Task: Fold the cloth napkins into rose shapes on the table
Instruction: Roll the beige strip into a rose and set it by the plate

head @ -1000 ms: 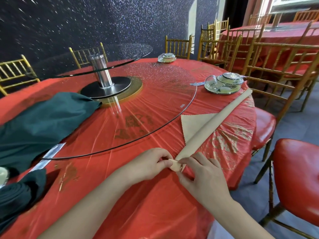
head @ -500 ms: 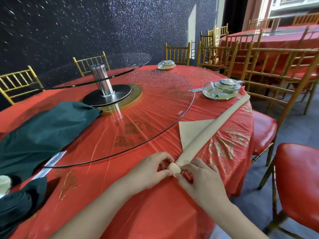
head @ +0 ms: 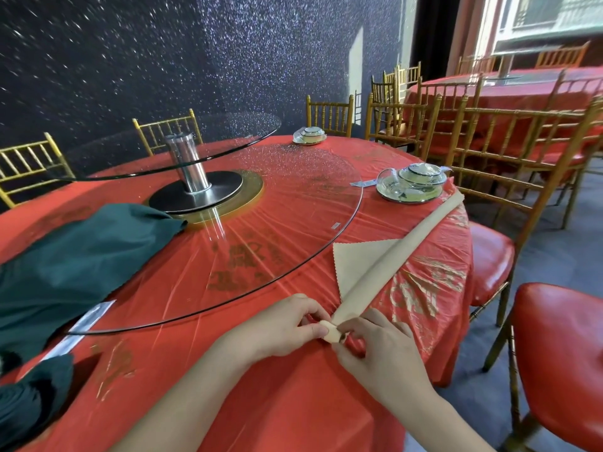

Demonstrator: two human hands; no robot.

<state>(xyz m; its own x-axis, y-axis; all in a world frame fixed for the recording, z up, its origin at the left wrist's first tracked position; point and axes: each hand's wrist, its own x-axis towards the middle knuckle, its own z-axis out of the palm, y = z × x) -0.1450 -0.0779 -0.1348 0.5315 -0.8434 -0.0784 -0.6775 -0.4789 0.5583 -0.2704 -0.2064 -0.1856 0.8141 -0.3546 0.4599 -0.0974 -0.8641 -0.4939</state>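
Note:
A beige cloth napkin (head: 391, 262), rolled into a long strip, lies diagonally on the red table (head: 293, 402) from my hands up to the far right edge. One triangular corner of it sticks out flat to the left of the strip. The near end is curled into a small tight coil. My left hand (head: 287, 324) pinches that coil from the left between thumb and fingers. My right hand (head: 375, 344) pinches it from the right, fingers curled over the strip's end.
A large glass turntable (head: 342, 223) on a steel stand (head: 189, 168) covers the table's middle. Dark green napkins (head: 71, 256) lie at the left. A wrapped dish set (head: 411, 185) sits near the strip's far end. Red-cushioned gold chairs (head: 489, 262) stand close at the right.
The strip's near end has been rolled up into a small coil between both hands. The hands stay at the same spot on the table.

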